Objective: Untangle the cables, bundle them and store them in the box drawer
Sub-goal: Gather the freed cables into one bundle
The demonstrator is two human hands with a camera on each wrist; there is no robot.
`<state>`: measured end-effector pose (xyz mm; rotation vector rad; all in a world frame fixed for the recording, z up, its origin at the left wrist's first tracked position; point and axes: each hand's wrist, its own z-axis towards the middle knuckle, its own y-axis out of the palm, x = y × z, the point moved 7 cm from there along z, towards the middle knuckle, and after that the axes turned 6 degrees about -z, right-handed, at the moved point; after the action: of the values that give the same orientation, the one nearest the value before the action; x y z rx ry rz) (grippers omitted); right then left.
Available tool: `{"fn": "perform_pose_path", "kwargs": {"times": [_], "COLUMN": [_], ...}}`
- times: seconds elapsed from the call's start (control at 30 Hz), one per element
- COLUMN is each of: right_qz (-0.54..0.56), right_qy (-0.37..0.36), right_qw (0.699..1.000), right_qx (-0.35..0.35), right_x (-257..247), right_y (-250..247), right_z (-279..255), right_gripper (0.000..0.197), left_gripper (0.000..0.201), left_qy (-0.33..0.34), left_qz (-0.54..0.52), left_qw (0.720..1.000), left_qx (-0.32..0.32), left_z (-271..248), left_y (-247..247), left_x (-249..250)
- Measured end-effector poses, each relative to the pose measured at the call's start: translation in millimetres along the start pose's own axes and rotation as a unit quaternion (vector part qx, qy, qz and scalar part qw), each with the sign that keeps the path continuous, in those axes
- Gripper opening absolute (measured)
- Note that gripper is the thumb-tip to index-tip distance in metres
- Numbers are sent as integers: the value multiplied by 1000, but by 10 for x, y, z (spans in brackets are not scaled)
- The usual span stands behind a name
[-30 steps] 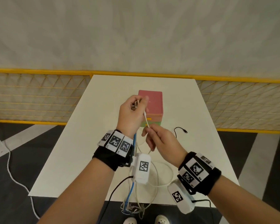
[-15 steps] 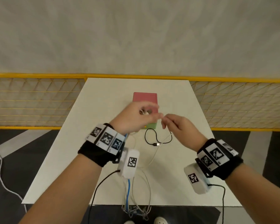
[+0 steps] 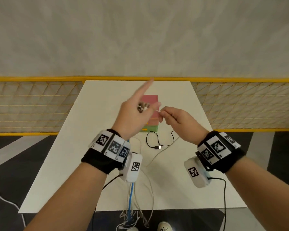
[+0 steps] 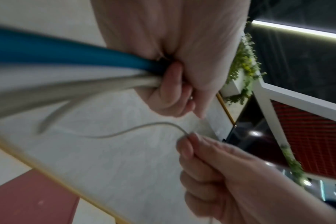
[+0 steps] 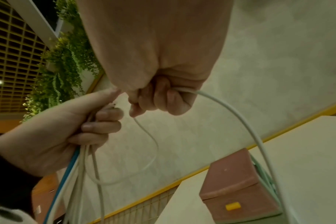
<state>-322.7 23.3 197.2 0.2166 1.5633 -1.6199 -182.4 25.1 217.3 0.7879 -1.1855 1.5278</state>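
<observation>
Above the white table [image 3: 97, 147], the left hand [image 3: 133, 117] has its fingers wrapped round a bunch of cables, one blue cable [image 4: 67, 55] and several white ones [image 4: 86, 84], index finger sticking out. Right hand [image 3: 178, 120] pinches a thin white cable [image 5: 240, 115] just beside it. Pink box [image 3: 151, 99] sits behind the hands, and a black USB cable [image 3: 154, 144] lies loose in front of it.

Even, soft light overhead; wrist views dimmer, motion-blurred, strongly warped at the edges.
</observation>
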Motion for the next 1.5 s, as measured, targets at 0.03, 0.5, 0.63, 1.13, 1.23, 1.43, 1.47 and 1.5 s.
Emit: {"fn": "perform_pose_path", "kwargs": {"times": [0.03, 0.5, 0.63, 1.13, 1.23, 1.43, 1.47, 1.5], "right_qz": [2, 75, 83, 88, 86, -36, -23, 3], "right_qy": [-4, 6, -10, -15, -30, 41, 57, 75], "right_qw": [1000, 997, 996, 996, 996, 992, 990, 986], "right_qx": [1, -8, 21, 21, 6, -111, -131, -151], "right_x": [-38, -62, -183, -224, -252, -20, -29, -58], "right_y": [11, 67, 84, 22, 4, 25, 39, 62], "right_z": [27, -23, 40, 132, 136, -114, -155, -204], "right_gripper": [24, 28, 27, 25, 21, 22, 21, 19], "left_gripper": [31, 28, 17, 14, 19, 19, 19, 18], "left_qy": [2, -40, 10, 33, 27, 8, 3, -1], "left_qz": [21, 61, 79, 65, 38, 12, 12, 11], "left_qw": [1000, 973, 991, 997, 996, 990, 992, 994], "left_qx": [-23, 219, 111, 20, 81, 140, 126, 113], "left_z": [-9, -20, -70, -16, 29, 88, 92, 94], "left_y": [90, -593, -280, -165, -285, -596, -575, -544], "left_x": [0, -254, -119, 37, 9, -73, -93, -105]}}
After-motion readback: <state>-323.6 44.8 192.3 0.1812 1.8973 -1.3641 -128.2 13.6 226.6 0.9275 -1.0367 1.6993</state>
